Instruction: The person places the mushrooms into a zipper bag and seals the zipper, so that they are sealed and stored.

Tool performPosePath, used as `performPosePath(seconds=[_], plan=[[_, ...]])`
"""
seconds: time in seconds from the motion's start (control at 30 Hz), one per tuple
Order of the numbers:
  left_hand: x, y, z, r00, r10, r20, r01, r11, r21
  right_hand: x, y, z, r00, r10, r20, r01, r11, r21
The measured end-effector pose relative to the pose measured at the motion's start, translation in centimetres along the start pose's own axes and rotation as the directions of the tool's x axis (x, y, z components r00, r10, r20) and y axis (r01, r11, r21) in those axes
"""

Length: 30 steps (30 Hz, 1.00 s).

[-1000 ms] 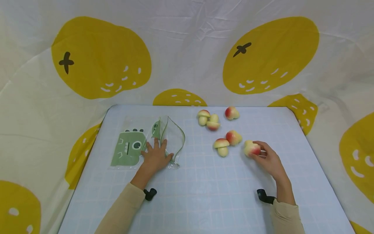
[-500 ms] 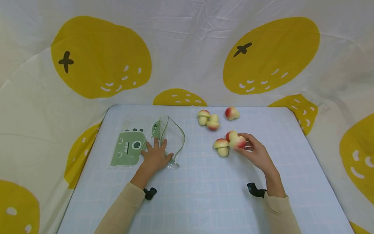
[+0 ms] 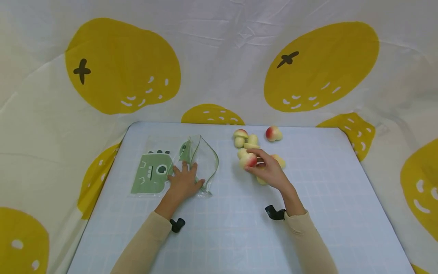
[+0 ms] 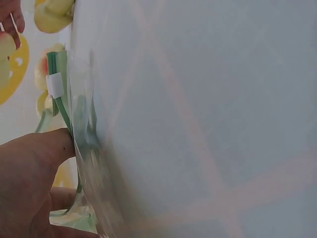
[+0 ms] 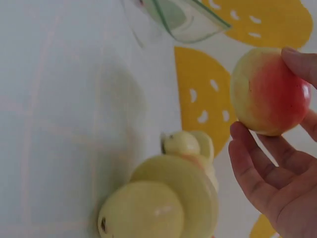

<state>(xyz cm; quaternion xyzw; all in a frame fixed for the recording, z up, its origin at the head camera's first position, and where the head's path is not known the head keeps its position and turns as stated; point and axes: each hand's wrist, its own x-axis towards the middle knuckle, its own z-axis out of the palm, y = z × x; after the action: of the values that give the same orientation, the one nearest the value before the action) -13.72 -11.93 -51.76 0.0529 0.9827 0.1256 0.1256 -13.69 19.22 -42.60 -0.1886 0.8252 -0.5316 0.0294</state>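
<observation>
My left hand (image 3: pixel 184 184) lies with spread, straight fingers on a clear plastic zip bag (image 3: pixel 152 177) printed with a green cartoon monster. The bag's mouth, edged by a green strip (image 3: pixel 213 152), gapes toward the right; a white slider (image 4: pixel 55 85) shows on it in the left wrist view. Between thumb and fingers, my right hand (image 3: pixel 270 171) holds a toy mushroom (image 3: pixel 248 160) with a red-and-cream cap above the table. In the right wrist view the held mushroom's cap (image 5: pixel 270 91) faces the camera. Another mushroom (image 3: pixel 262 180) is partly hidden behind that hand.
Toward the back lie a mushroom (image 3: pixel 240 137), a second mushroom (image 3: pixel 252 140) touching it and a third mushroom (image 3: pixel 273 134) to their right. One more mushroom (image 3: pixel 279 160) sits just beyond my right hand. A patterned cloth (image 3: pixel 222 57) rises behind the table (image 3: pixel 219 236).
My right hand has carried the mushroom leftward, passing over the nearer pair of mushrooms toward the bag. The left hand stays in place on the bag.
</observation>
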Motion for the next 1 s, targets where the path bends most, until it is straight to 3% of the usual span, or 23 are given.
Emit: performPosePath(seconds=[0.17, 0.37, 0.63, 0.8, 1.0], plan=[[0.0, 0.2, 0.0, 1.000, -0.003, 0.004, 0.003, 1.000, 0.003, 1.6, -0.1, 2.3, 0.999, -0.033, 0.025, 0.032, 0.998, 0.050], [-0.3, 0.4, -0.5, 1.000, -0.010, 0.006, 0.010, 1.000, 0.006, 3.5, 2.9, 5.0, 0.996, -0.073, 0.046, 0.070, 0.995, 0.073], [-0.1, 0.5, -0.5, 1.000, -0.019, 0.005, 0.019, 1.000, 0.014, 5.0, 4.0, 8.3, 0.994, -0.057, 0.097, 0.047, 0.994, 0.100], [0.1, 0.4, -0.3, 1.000, -0.027, 0.010, 0.026, 0.999, 0.017, 5.8, 2.8, 9.9, 0.990, -0.088, 0.112, 0.078, 0.993, 0.084], [0.2, 0.4, -0.2, 0.999, -0.030, 0.015, 0.029, 0.999, 0.017, 7.5, 4.2, 11.8, 0.993, -0.079, 0.092, 0.079, 0.997, 0.009]])
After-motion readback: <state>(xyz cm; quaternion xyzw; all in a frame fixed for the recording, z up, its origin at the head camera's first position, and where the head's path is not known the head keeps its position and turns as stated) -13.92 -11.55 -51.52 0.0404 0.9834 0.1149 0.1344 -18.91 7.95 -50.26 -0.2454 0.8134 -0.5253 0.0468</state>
